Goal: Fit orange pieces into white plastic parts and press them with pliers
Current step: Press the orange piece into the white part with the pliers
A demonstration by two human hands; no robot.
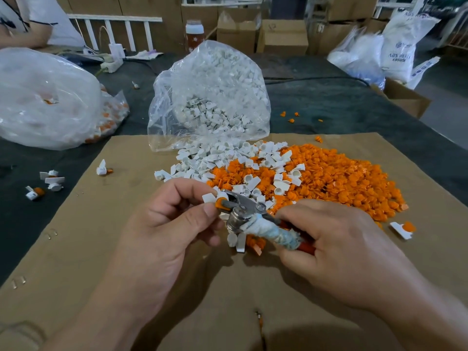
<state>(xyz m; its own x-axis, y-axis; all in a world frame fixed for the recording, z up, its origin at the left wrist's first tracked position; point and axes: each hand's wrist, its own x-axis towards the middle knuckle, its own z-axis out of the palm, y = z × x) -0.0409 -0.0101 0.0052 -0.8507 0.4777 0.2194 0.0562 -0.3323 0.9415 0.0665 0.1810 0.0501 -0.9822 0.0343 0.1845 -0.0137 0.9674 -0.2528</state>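
My left hand (174,219) pinches a white plastic part (210,198) with an orange piece (219,203) set in it. The metal jaws of the pliers (240,205) close around that orange piece. My right hand (329,239) grips the pliers' handles, one wrapped in worn cloth tape and one red. Behind the hands lies a heap of orange pieces (329,176) mixed with loose white parts (222,160) on a sheet of brown cardboard (126,249).
An open clear bag of white parts (210,97) stands behind the heap. A second clear bag (45,97) with assembled pieces lies at the left. A few finished pieces (48,181) sit left of the cardboard. Another person's sleeve (30,19) and cardboard boxes (283,36) are at the back.
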